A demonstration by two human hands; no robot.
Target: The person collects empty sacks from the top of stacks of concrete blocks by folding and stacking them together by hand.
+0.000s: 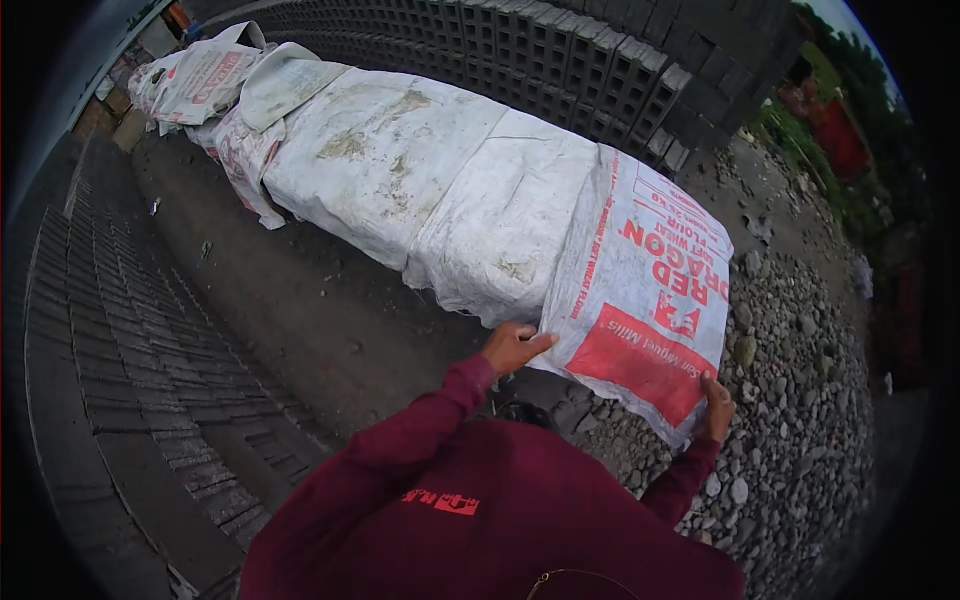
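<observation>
A white woven plastic sack with red print (pixel 640 290) lies over the near right end of a long, pale-covered row. Its front edge hangs toward the wearer, over loose gravel (pixel 780 440) that spreads openly to the right. A bare dirt aisle (pixel 300 290) runs along the row's left side, bounded by stacked blocks (pixel 130 330); hollow concrete blocks (pixel 520 45) close in the far side. The left forearm slants up and right, and the left hand (pixel 512 348) pinches the sack's near left edge, thumb on top. The right hand (pixel 717 408), wrist raised, grips the near right corner, its fingers partly hidden.
</observation>
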